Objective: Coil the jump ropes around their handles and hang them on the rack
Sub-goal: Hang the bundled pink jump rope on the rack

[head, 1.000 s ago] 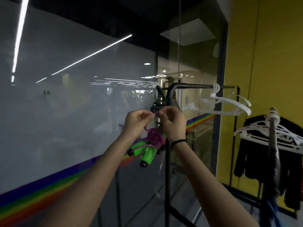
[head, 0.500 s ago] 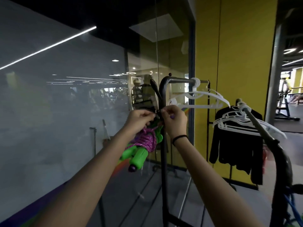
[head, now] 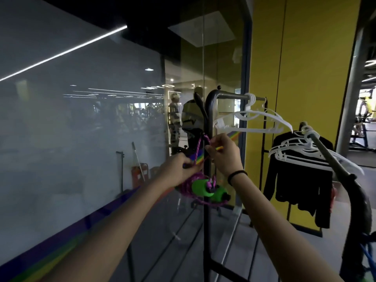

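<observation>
**Q:** Starting from the left, what is each hand doing?

**A:** My left hand [head: 179, 167] is reaching forward with the wrist about level. Its fingers are curling round the purple cord just above the bundle and taking the weight. The jump rope [head: 191, 185] is hanging right under that hand, in front of the rack [head: 209, 119]. Its cord is wound around the two green handles [head: 203, 188], which are lying roughly sideways.

**Q:** And on the right?

**A:** My right hand [head: 224, 155] is sitting a little higher, just beside the post. Thumb and fingertips are pinching the free loop [head: 198, 148] of cord and drawing it up toward the black hook [head: 200, 106]. I cannot tell whether the loop is already catching on anything.

**Q:** How should this step be done well?

**A:** I am judging that the loop needs holding open and taut while it is going over the hook's tip. The left hand should be supporting the bundle so the windings are not slipping. Only once the loop is seating should the lower hand be easing off. The white hangers [head: 258, 119] farther right are hanging well apart from the work.
</observation>
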Available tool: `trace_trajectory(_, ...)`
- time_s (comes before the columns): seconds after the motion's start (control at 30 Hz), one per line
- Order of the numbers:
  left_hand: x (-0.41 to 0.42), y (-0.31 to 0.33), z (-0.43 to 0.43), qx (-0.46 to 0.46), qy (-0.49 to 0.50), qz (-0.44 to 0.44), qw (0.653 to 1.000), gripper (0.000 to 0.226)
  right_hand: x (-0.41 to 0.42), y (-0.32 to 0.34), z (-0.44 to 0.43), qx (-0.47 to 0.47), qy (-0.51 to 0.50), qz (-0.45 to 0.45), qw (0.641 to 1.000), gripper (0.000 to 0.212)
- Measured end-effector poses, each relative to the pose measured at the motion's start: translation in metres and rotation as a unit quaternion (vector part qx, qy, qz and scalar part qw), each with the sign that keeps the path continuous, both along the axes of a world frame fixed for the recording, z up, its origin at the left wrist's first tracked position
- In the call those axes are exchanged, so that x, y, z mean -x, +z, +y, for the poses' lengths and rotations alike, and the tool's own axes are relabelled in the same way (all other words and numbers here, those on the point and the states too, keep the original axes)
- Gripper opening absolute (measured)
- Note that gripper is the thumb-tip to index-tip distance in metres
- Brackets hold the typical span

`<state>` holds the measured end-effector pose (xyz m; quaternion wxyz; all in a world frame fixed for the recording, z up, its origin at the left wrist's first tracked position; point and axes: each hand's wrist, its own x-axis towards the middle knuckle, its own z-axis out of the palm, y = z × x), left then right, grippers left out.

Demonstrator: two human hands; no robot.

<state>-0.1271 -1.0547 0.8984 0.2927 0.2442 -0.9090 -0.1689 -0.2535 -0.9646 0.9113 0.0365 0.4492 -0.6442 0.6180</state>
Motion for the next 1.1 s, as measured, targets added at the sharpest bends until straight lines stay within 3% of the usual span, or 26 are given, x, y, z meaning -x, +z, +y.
trace_trajectory(0.17, -0.001, -0.009, 0.017, 0.017, 0.023, 0.077, 0.997, 0.023, -0.008, -0.014, 0.020, 0.008, -0.018, -0.010, 1.000, 0.009)
trace_trajectory(0.33, -0.020, -0.010, 0.058, -0.047, 0.056, 0.159, 0.984, 0.013, -0.019, -0.018, 0.067, 0.124, 0.022, -0.031, 0.992, 0.013)
trace_trajectory(0.4, -0.035, -0.014, 0.084, -0.067, 0.065, 0.177, 0.980, 0.012, -0.026, -0.021, 0.092, 0.130, 0.075, -0.052, 0.987, 0.018)
trace_trajectory(0.6, -0.084, -0.058, 0.200, -0.135, 0.144, 0.218, 0.956, 0.022, -0.051, -0.069, 0.174, 0.033, 0.288, -0.053, 0.956, 0.014)
trace_trajectory(0.87, -0.157, -0.148, 0.463, -0.189, 0.333, 0.300, 0.874, 0.021, -0.102, -0.148, 0.353, -0.122, 0.529, -0.045, 0.839, 0.016)
trace_trajectory(1.1, -0.225, -0.180, 0.683, -0.179, 0.496, 0.329, 0.783, 0.018, -0.179, -0.169, 0.514, -0.240, 0.674, -0.035, 0.697, 0.021)
